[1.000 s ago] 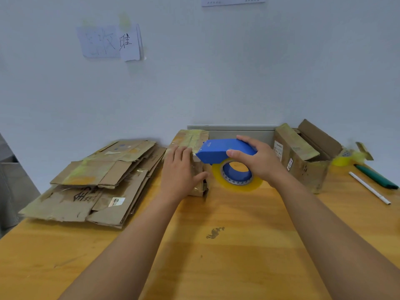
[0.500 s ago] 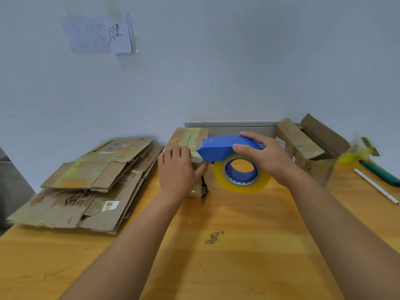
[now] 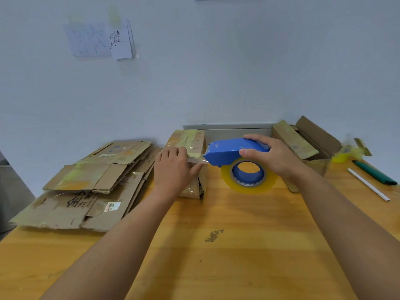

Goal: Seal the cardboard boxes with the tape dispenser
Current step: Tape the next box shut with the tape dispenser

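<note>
**Tape stretched from the dispenser to the small box**

Head view: the small cardboard box (image 3: pixel 190 146) stands on the wooden table (image 3: pixel 227 256) near the wall, its top covered with yellowish tape; the left hand (image 3: pixel 173 169) lies on the box's near top edge, fingers straight and laid flat over the cardboard, thumb stretched out to the right along the front face; it presses rather than grips. The right hand (image 3: pixel 272 156) holds the blue tape dispenser (image 3: pixel 231 152) just to the right of the box, fingers curled over its top and the thumb wrapped round its near side; the roll of clear yellowish tape (image 3: pixel 249 176) hangs under the blue body, close above the table or touching it, I cannot tell which. A short clear strip of tape (image 3: pixel 198 161) runs from the dispenser's nose to the box's top edge, just by the left thumb.

To the left lies a stack of flattened cardboard (image 3: pixel 86 185), overlapping sheets with tape remnants and a printed label; to the right, behind the right wrist, an open cardboard box (image 3: pixel 303 144) with flaps raised. At the far right edge lie a white pen (image 3: pixel 368 187) and a dark green marker (image 3: pixel 374 172), side by side, with a crumpled yellow wad of tape (image 3: pixel 350 150) beyond them. On the wall hang papers with handwriting (image 3: pixel 99 40).
</note>
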`<state>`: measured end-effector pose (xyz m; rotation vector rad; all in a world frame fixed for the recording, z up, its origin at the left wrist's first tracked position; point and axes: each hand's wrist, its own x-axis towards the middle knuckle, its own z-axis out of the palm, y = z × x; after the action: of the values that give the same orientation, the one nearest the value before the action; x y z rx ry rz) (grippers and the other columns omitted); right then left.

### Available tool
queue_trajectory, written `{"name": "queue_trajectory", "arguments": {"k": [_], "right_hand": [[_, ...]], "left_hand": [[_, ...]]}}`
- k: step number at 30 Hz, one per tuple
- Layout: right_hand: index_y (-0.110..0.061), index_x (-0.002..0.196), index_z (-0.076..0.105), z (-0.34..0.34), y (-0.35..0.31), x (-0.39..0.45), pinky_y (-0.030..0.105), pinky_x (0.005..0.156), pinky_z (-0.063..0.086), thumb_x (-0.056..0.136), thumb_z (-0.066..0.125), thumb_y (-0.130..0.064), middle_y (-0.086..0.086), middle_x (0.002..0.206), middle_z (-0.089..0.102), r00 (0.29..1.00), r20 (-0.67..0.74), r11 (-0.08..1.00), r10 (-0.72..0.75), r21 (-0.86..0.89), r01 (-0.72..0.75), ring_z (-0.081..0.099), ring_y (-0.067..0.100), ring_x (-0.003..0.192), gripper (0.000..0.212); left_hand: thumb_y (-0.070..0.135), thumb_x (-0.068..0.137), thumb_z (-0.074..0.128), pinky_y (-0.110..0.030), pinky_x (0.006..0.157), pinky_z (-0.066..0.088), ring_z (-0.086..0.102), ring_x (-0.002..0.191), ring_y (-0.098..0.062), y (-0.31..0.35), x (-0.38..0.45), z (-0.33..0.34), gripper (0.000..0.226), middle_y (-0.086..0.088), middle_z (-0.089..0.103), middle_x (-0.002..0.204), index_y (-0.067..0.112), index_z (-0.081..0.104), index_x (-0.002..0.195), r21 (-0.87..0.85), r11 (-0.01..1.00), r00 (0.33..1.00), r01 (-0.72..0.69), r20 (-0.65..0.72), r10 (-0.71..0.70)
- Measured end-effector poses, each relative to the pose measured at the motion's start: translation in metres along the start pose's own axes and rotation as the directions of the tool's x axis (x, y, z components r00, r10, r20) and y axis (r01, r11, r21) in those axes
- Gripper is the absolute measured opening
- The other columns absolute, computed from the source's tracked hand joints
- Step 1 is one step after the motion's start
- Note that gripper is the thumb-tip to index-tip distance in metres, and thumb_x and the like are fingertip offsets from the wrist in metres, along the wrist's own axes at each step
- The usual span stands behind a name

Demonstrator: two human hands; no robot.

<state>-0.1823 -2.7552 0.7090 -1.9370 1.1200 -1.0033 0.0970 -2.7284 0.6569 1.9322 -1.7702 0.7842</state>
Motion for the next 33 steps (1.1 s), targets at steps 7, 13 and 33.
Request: {"name": "queue_trajectory", "arguments": {"k": [7,13,33], "right_hand": [[-0.048,0.128,0.06,-0.009,0.002,-0.005,0.027,0.09,0.046,0.072,0.077,-0.064,-0.031,0.119,0.055,0.999,0.044,0.998,0.013,-0.066,-0.01,0.057,-0.001,0.108,0.061],[-0.052,0.126,0.06,-0.017,0.0,-0.009,0.031,0.094,0.047,0.065,0.076,-0.071,-0.027,0.121,0.057,0.998,0.065,0.997,0.009,-0.076,-0.004,0.058,0.002,0.111,0.065],[-0.033,0.107,0.073,0.001,-0.03,0.02,0.025,0.075,0.045,0.074,0.071,-0.069,-0.011,0.11,0.067,0.98,0.139,0.929,0.141,-0.361,-0.083,0.062,0.01,0.094,0.048]], "left_hand": [[0.075,0.084,0.036,-0.039,0.086,0.048,0.062,0.1,-0.028,0.0,-0.001,-0.002,0.073,-0.009,0.067,0.106,0.011,0.063,0.106,-0.012,1.0,0.999,-0.025,0.03,0.025],[0.08,0.082,0.013,-0.039,0.08,0.049,0.064,0.094,-0.028,0.0,-0.001,-0.008,0.088,-0.01,0.068,0.101,0.01,0.063,0.1,-0.006,0.999,0.999,-0.032,0.03,0.032],[0.067,0.089,0.042,-0.034,0.067,0.046,0.055,0.087,-0.022,0.013,0.018,-0.017,0.057,-0.005,0.06,0.098,0.014,0.057,0.102,-0.113,0.986,0.979,0.12,0.176,-0.099]]}}
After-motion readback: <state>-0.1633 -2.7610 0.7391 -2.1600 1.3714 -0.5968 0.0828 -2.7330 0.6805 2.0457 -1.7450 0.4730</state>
